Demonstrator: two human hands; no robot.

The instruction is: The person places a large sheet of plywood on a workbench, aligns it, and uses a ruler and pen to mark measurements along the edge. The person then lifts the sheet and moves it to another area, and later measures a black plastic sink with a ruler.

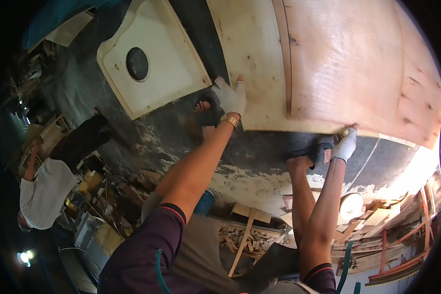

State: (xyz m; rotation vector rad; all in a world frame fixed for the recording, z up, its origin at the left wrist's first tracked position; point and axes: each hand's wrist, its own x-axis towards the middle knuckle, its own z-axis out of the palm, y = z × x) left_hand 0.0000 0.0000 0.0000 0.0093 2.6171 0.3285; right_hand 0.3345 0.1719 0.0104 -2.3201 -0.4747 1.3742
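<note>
My left hand (230, 97), in a white glove with bare fingertips, is at the left edge of a pale plywood sheet (252, 59). Its thumb lies on top of the wood and its fingers are at the outer side of the edge. My right hand (347, 143), gloved the same way, grips the sheet's near edge, thumb uppermost. A larger pinkish plywood sheet (348, 59) overlaps the pale one on the right. Left of my left hand, a cream board (171, 63) with a round hole and one curved side lies on the dark floor.
My sandalled feet stand close to the sheets' near edge. Another person (49, 191) in a light shirt bends over at the left, beside piled scraps. Behind me are a heap of wood offcuts (242, 238), a T-shaped wooden piece (245, 235) and a red frame (402, 240).
</note>
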